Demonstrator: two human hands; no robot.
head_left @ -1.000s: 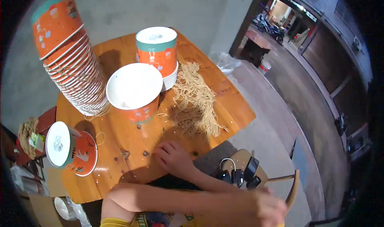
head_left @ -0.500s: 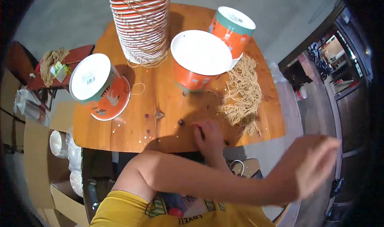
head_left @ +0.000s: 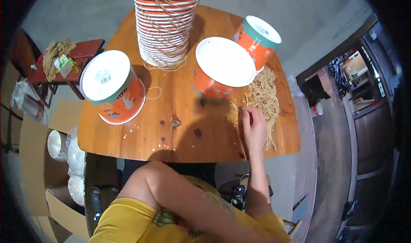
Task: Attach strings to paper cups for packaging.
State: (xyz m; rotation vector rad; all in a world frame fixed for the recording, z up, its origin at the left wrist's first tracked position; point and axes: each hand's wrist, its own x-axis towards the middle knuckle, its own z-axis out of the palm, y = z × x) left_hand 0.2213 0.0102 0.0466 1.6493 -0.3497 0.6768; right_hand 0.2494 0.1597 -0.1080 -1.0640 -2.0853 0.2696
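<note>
Tan string (head_left: 266,91) close by the bent fingers of the right hand (head_left: 254,125)

Curled inward, thumb and forefinger close together, at the near left edge of the loose pile. No telling from this view about any strand caught between the tips. Left hand out of sight past the lower edge, with just the bare left forearm (head_left: 192,200) and a yellow sleeve (head_left: 124,221) showing.

Under the right hand, a wooden table (head_left: 205,138), dotted with small white specks farther left. Beyond the hand and to its left, an open tub (head_left: 209,80), mouth up, orange outside, white inside. Straight beyond the hand, near that tub, an upturned tub (head_left: 250,48) with a green band. Farther out and left, a tall stack of tubs (head_left: 167,33), wound with string, top cut off from view. Well left of the hand, another base-up tub (head_left: 124,102), with a thin loop (head_left: 161,92) of string just beside. Off the table, far left, a red bench (head_left: 87,50) under a tan bundle (head_left: 54,59).
</note>
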